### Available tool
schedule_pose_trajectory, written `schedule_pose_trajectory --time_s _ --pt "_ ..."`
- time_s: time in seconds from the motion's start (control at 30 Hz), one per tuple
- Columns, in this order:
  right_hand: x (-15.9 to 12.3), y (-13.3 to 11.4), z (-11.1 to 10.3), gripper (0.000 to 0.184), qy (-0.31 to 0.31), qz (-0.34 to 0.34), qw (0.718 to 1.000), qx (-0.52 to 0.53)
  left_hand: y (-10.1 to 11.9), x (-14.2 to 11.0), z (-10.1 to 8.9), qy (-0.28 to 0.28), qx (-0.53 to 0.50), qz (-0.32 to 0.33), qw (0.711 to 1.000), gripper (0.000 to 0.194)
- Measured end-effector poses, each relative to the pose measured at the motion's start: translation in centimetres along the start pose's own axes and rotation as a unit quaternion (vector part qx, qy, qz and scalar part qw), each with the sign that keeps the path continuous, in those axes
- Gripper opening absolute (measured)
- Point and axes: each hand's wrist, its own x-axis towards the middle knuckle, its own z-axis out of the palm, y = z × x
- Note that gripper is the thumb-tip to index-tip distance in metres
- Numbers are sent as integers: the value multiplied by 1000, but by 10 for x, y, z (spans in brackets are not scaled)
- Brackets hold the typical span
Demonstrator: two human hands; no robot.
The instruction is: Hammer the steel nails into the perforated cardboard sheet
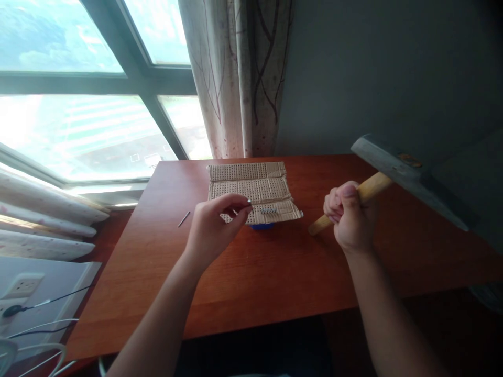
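My left hand (222,220) is closed in a pinch over the near part of a cardboard sheet (251,183) full of small holes. Between thumb and forefinger shows the shiny tip of a small metal piece (249,201); the fingers hide the rest, so its kind is unclear. Wrapped round the wooden handle of a hammer (396,162), my right hand (349,214) holds it raised, right of the cardboard. A short row of small metal pieces (269,211) sits on the sheet's near strip. Something blue (262,226) shows partly under its near edge.
A thin metal rod (184,219) lies on the wooden table (251,283), left of the cardboard. Behind the table are a window (98,131), a curtain (236,78) and a grey wall (373,68). A socket (25,286) and cables (43,351) are at lower left.
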Motion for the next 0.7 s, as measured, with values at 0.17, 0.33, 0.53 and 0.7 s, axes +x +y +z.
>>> schedule_pose_trajectory --time_s 0.17,0.33,0.53,0.7 --pt "-1 0 0 46 0 -9 1000 9 -4 7 15 -32 54 28 998 4" --pt "-1 1 -1 44 -4 -10 1000 15 -4 7 16 -28 88 25 995 4" --pt "-1 1 -1 45 -2 -6 1000 4 -5 7 17 -37 98 22 994 5" --pt "-2 1 -1 46 -1 -11 1000 -9 -5 7 17 -37 109 26 993 6"
